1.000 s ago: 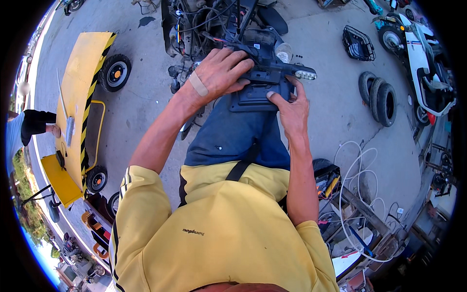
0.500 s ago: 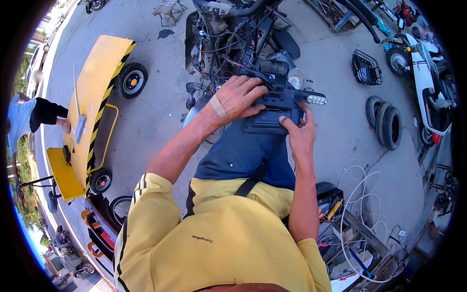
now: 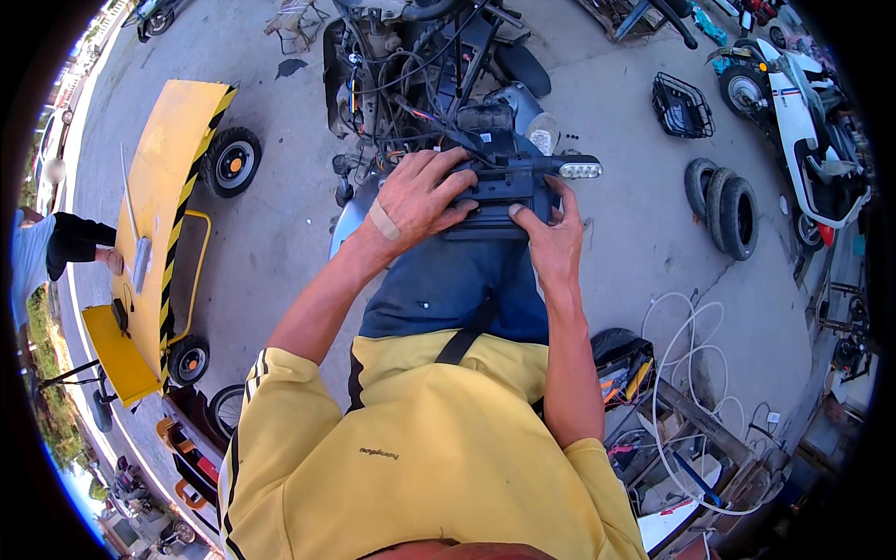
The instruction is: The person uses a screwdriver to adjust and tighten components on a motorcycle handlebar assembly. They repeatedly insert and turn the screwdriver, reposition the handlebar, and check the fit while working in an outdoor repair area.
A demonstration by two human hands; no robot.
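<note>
1. Two bare hands at work on one black plastic panel [image 3: 509, 187], which lies over the person's dark blue trousers [image 3: 420, 294], at the near end of a partly stripped motorbike [image 3: 397, 70].

2. State of the work: the motorbike's inner parts lie bare and its dark wires [image 3: 425, 117] are uncovered. One clear lamp [image 3: 581, 171] sits at the panel's right end; the matching left end is hidden by a hand. From where I stand, I cannot tell whether the panel is fastened or loose. I judge the work unfinished: the panel remains in hand and the motorbike's covering is not complete.

3. Left hand [image 3: 420, 199]: laid palm down over the panel's left part, fingers slightly parted and pointing away from the person, thumb lower and nearer the body. It touches the panel; whether it grips or only steadies it cannot be told. A tan plaster [image 3: 384, 220] crosses the wrist.

4. Right hand [image 3: 553, 241]: narrow, holding the panel's right edge between thumb and fingers, the thumb on the near face, just below the lamp.

5. Arms: both bent at the elbow; the left forearm slants inward, the right rises almost straight. Both hands are close together, with the panel between them.
</note>
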